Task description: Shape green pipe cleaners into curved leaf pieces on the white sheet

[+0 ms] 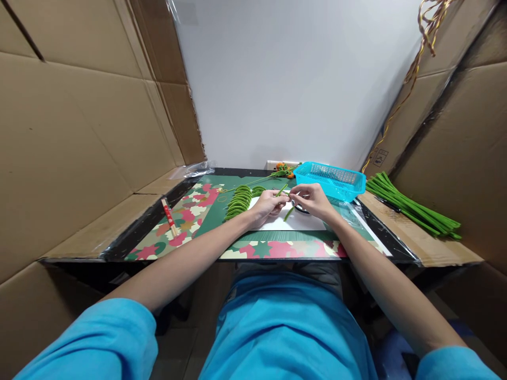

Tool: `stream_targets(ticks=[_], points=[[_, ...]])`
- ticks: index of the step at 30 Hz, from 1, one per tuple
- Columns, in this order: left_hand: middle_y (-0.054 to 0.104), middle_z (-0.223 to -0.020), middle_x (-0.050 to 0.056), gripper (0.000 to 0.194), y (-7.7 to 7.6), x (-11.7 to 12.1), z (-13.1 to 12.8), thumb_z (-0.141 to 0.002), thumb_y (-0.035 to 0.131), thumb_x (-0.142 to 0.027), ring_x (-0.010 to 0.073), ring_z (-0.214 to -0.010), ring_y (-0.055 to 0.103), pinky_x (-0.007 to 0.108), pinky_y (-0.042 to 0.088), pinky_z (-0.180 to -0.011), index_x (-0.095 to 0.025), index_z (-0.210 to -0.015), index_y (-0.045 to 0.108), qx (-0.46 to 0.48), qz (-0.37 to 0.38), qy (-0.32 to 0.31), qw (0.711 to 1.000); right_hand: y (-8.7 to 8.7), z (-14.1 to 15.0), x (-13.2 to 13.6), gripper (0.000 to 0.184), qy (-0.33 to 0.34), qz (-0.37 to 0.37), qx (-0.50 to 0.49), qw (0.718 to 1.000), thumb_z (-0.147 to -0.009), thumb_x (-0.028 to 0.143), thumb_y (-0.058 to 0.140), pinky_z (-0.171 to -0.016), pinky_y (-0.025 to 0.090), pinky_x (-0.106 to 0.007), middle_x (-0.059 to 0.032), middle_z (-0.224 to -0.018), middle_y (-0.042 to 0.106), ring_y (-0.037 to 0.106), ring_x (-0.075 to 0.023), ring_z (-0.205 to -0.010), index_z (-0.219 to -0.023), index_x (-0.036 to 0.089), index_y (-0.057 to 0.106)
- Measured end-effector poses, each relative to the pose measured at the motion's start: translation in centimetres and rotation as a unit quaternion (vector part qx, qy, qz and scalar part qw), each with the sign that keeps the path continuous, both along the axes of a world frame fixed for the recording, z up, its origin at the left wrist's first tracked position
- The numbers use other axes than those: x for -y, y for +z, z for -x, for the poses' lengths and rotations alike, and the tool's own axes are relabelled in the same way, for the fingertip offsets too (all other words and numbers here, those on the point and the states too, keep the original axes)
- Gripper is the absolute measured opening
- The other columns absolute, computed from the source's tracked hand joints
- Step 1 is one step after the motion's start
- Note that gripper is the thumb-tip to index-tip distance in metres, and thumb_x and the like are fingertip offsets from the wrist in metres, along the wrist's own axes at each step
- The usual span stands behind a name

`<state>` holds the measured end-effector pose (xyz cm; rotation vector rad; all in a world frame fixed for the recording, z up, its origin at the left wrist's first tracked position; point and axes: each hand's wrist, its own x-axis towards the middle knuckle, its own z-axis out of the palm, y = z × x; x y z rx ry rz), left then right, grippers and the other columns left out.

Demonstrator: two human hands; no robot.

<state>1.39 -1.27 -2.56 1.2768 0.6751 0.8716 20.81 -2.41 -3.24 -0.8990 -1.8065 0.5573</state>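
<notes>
Cardboard walls (79, 121) flank the green mat (209, 221) I watch remotely: my left hand (271, 203) pinches a green stem (281, 189); whether my right hand (311, 199), just beside it, grips too, I cannot tell. Left of the grip, curved green pieces (238, 201) look finished; far right, long stalks (414, 206) seem unworked.

Evenly bright | soft shading on wall (301, 79) | dark under table (127, 235) | wide-angle edge stretch
</notes>
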Motion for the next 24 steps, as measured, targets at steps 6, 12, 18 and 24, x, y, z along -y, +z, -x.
stream_targets(ticks=[6,12,18,24], points=[[0.044,-0.054,-0.006,0.027,-0.08,0.29,-0.17,-0.08,0.082,-0.021,0.0009,-0.036,0.029,0.016,0.016,-0.037,-0.016,-0.07,0.057,-0.025,-0.005,0.015,1.0,-0.14,0.21,-0.26,0.02,-0.015,-0.048,0.076,0.996,-0.094,0.036,0.06,-0.068,0.051,-0.029,-0.0075,-0.085,0.074,0.068,-0.0211,-0.078,-0.088,0.019,0.069],[0.046,-0.053,-0.005,0.02,-0.16,0.11,-0.28,-0.076,0.076,-0.011,0.0016,-0.036,0.03,0.016,0.016,-0.036,-0.016,-0.07,0.057,-0.028,0.005,0.003,1.0,-0.44,0.43,-0.38,0.017,-0.005,-0.069,0.084,0.994,-0.094,0.032,0.055,-0.076,0.05,-0.03,-0.0063,-0.091,0.072,0.066,-0.0206,-0.085,-0.09,0.019,0.066],[0.053,-0.062,-0.002,0.015,-0.07,-0.16,-0.09,-0.079,0.077,-0.017,0.0012,-0.041,0.036,0.014,0.021,-0.038,-0.012,-0.077,0.062,0.032,0.011,-0.014,0.999,0.18,0.22,-0.16,0.033,0.003,-0.038,0.03,0.999,-0.096,0.051,0.062,-0.062,0.05,-0.028,-0.0077,-0.088,0.073,0.067,-0.0214,-0.079,-0.09,0.02,0.069],[0.048,-0.061,-0.003,0.014,0.36,-0.2,0.05,-0.081,0.076,-0.015,0.0011,-0.042,0.035,0.013,0.022,-0.038,-0.01,-0.082,0.063,0.074,0.085,-0.035,0.993,0.36,0.3,0.17,0.046,-0.005,-0.023,-0.007,1.0,-0.09,0.066,0.068,-0.051,0.048,-0.028,-0.0065,-0.078,0.071,0.065,-0.0194,-0.065,-0.087,0.02,0.071]])
